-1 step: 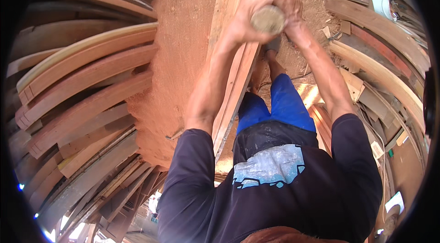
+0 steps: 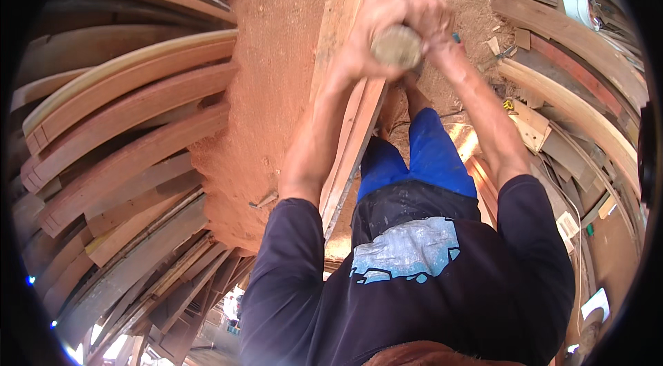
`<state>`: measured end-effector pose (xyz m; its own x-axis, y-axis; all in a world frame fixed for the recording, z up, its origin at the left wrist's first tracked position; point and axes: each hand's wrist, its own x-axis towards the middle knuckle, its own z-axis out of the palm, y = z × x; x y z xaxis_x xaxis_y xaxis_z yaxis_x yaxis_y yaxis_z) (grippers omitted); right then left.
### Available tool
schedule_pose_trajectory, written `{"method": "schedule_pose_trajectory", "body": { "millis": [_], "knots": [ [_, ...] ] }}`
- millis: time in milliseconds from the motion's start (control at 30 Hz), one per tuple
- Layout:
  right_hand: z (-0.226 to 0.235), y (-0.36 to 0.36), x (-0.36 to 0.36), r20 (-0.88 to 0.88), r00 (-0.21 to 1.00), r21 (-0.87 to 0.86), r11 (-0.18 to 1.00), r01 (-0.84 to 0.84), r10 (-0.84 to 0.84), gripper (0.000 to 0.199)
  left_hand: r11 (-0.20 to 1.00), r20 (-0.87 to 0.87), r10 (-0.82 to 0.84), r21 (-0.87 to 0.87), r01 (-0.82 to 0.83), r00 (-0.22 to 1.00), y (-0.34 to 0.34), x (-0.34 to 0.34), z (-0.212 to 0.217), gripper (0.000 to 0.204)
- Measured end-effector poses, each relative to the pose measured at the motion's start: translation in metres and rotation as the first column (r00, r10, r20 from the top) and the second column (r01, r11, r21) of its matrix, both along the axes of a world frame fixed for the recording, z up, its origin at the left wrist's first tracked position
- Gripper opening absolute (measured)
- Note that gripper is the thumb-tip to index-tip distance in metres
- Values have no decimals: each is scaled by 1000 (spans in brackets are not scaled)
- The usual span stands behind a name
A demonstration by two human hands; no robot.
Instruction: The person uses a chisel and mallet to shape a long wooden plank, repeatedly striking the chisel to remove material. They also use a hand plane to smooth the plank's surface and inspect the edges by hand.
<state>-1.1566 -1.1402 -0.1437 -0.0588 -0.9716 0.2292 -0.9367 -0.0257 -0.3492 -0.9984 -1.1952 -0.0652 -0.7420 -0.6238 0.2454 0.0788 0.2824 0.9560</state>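
Observation:
A thick round piece with a flat, pale brown end [image 2: 396, 47], like the butt of a wooden tool, points up toward me; the rest of it is hidden beneath. My left hand [image 2: 364, 36] is closed round its left side. On its far right side my right hand [image 2: 429, 15] is closed too, fingers curled and slightly blurred. Both hands are over a long reddish wooden beam [image 2: 345, 138] that runs away from me, left of my legs. Whether the piece touches the beam cannot be seen.
Many planks [image 2: 131, 103] lie stacked along the left. Reddish sawdust [image 2: 266, 83] covers the ground beside the beam. More boards [image 2: 566, 27] lean at the right, near a white container [image 2: 579, 8]. A small yellow item [image 2: 509, 105] shows by my right forearm.
Both hands and the round-ended piece have shifted slightly left and nearer to me. The yellow item by my right forearm has come into sight.

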Motion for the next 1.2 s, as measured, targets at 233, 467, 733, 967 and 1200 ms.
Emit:
{"method": "schedule_pose_trajectory", "body": {
  "millis": [233, 467, 733, 967, 1200],
  "knots": [
    [39, 220, 192, 358, 933, 190, 977, -98, 24, 30, 960, 73, 218, 164, -227, 973, 236, 169, 31, 23],
    [59, 177, 146, 268, 932, 7, 967, -256, 245, 20, 973, 177, 214, 50, -226, 961, 196, 146, 52, 27],
    [10, 122, 111, 89, 994, -74, 996, -59, 65, 31, 997, 26, 72, -26, -72, 997, 134, 112, -11, 31],
    [33, 295, 262, 498, 867, 233, 962, -140, 6, 21, 915, 301, 126, 332, -228, 945, 295, 235, 49, 23],
    [22, 170, 128, 84, 992, -94, 992, -81, 89, 22, 995, 107, -19, 99, 8, 994, 166, 132, 30, 34]
  ]
}}
